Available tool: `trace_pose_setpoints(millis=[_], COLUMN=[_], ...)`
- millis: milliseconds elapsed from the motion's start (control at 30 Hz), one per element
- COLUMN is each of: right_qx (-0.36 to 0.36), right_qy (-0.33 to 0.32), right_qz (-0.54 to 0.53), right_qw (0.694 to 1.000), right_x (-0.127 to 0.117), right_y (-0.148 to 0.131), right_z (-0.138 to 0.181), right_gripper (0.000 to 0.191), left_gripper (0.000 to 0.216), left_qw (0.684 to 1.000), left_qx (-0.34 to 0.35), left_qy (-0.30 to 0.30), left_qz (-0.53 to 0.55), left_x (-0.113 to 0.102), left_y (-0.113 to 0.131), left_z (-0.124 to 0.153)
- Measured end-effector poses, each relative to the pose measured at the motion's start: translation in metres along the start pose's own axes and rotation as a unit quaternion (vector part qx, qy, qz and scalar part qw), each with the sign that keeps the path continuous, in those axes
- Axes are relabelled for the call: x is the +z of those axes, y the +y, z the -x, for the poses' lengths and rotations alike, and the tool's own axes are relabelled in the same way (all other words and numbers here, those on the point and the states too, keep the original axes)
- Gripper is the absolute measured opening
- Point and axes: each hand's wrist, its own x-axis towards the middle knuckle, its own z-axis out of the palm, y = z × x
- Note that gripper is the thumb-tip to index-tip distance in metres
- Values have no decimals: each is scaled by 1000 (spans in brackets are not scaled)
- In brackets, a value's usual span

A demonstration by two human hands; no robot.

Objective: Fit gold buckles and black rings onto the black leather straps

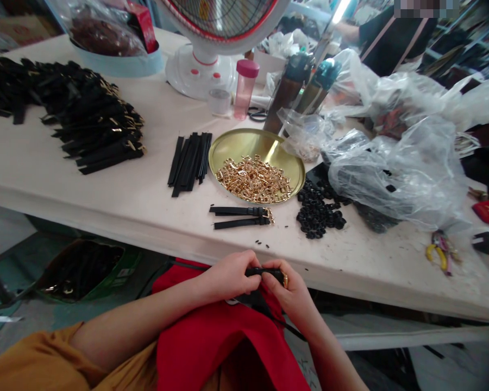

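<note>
Between my two hands, just off the table's front edge, is a black strap (pixel 264 271) with a gold buckle (pixel 286 279) at its right end. My left hand (pixel 237 274) pinches the strap's left part. Near the buckle, my right hand (pixel 287 283) grips the same strap with thumb and fingers. On the table beyond lie a few finished-looking buckled straps (pixel 240 221). A gold round tray (pixel 228 142) holds a heap of small gold buckles (pixel 255 179). To its right is a pile of small black loops (pixel 315 212); to its left, plain black strips (pixel 191 160).
A large pile of buckled black straps (pixel 93 119) covers the left side. Behind stand a fan (pixel 204 68), a pink bottle (pixel 245 89) and dark bottles (pixel 289 89). Plastic bags (pixel 407 174) and yellow-handled pliers (pixel 438 255) lie right. A person (pixel 395 41) is at the back right.
</note>
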Motion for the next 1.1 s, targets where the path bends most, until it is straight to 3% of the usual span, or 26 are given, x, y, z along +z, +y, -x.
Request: trace_pose_setpoints(millis=[167,333,433,500,567,700,867,1100], right_qx=[10,105,123,123,115,60,26,28], right_qy=[74,35,2,-8,24,140,105,71], right_qz=[-3,-223,-338,-359,-299,-87,-22,-44], right_qw=[997,969,933,925,947,984,994,996], right_x=[5,14,19,20,21,21,20,19], right_y=[-2,4,7,6,5,4,7,9], right_z=[3,1,1,1,2,5,8,10], right_gripper=[20,27,26,26,27,26,21,19], left_gripper=[22,23,22,22,22,21,21,22], left_qw=[997,985,955,934,925,940,950,956], left_qx=[10,-17,-45,-53,-56,-70,-87,-72], left_qy=[-47,-82,-120,-136,-141,-114,-111,-94], left_qz=[53,154,268,326,349,315,277,268], left_x=[-6,-8,-8,-6,-3,5,9,10], left_y=[1,-2,-6,-9,-11,-13,-12,-13], left_z=[5,5,4,3,3,1,-1,4])
